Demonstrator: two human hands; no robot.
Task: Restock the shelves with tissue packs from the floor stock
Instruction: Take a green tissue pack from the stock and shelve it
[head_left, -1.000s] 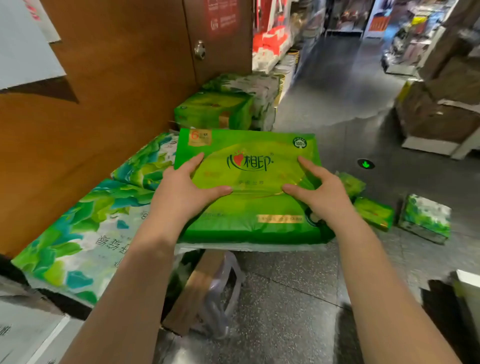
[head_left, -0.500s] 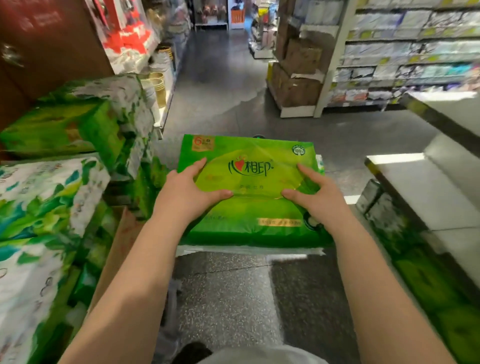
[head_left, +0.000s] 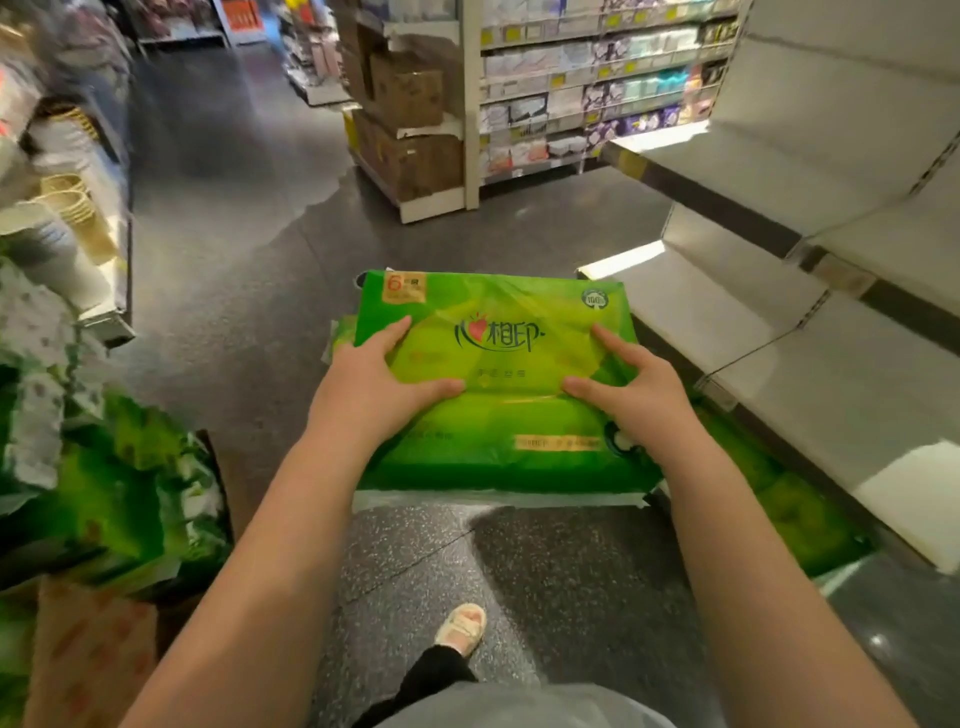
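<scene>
A dark speckled floor (head_left: 249, 291) runs down the aisle, and a sandalled foot (head_left: 462, 626) stands on it at the near edge. On the right, pale shelves (head_left: 831, 171) step down toward the floor, with blurred green packs (head_left: 795, 514) lying low beneath them. On the near left, a heap of green and white tissue packs (head_left: 104, 499) sits on brown cartons (head_left: 88, 654), while far shelving (head_left: 597, 98) holds rows of small packets.

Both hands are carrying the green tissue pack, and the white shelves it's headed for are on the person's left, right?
Not quite. Both the left hand and right hand do hold the green tissue pack, but the head view shows the white shelves on the person's right, not the left.
</scene>
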